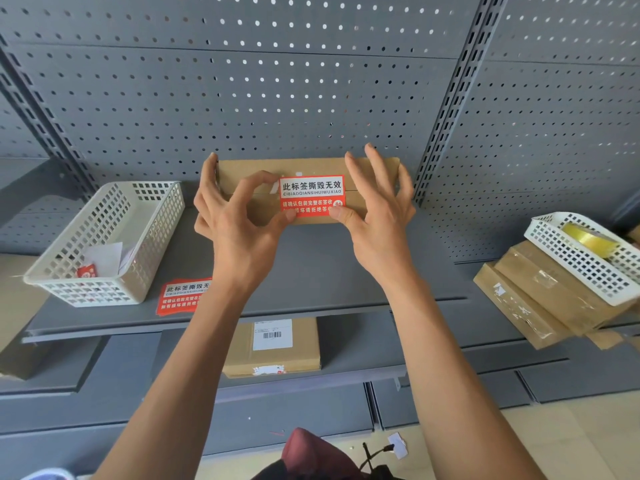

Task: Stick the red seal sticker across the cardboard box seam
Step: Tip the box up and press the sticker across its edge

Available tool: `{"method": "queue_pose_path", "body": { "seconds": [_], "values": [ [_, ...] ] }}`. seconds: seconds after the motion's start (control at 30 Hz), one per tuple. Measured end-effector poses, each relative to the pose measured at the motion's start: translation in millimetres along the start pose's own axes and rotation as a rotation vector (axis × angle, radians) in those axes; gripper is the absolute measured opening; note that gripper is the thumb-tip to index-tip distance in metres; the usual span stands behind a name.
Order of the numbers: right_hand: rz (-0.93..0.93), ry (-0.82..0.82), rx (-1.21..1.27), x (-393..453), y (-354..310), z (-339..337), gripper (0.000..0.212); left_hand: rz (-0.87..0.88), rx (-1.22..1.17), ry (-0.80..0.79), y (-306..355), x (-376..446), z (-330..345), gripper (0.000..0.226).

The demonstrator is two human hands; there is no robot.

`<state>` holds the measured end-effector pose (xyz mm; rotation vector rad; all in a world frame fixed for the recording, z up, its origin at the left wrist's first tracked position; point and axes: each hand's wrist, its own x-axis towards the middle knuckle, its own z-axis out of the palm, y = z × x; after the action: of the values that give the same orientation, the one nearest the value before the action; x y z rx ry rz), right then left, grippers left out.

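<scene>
A flat cardboard box [249,169] lies on the grey shelf in front of the pegboard. A red seal sticker [311,194] with a white text panel lies on its top, across the horizontal seam. My left hand [232,216] grips the box's left end, its thumb pressing the sticker's lower left corner. My right hand [377,216] has its thumb on the sticker's lower right corner, fingers spread over the box's right end. The hands hide the box's lower edge.
A white perforated basket [107,244] with paper scraps stands at left. A stack of red stickers [183,296] lies near the shelf edge [311,315]. At right, a second basket [585,258] with yellow tape rests on stacked boxes [540,299]. A labelled box [273,348] sits on the lower shelf.
</scene>
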<state>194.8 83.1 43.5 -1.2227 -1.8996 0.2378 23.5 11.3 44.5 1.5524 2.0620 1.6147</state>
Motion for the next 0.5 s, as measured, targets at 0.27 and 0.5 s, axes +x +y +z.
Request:
{"method": "queue_pose_path", "body": {
  "seconds": [0.27,0.5],
  "values": [
    [-0.010,-0.006,0.088,-2,5,-5,0.064,0.018,-0.037,-0.046,-2,2,-9,0.049],
    [0.029,0.020,0.148,-2,-1,-8,0.051,-0.010,-0.084,-0.040,2,-1,-10,0.033]
  ]
}}
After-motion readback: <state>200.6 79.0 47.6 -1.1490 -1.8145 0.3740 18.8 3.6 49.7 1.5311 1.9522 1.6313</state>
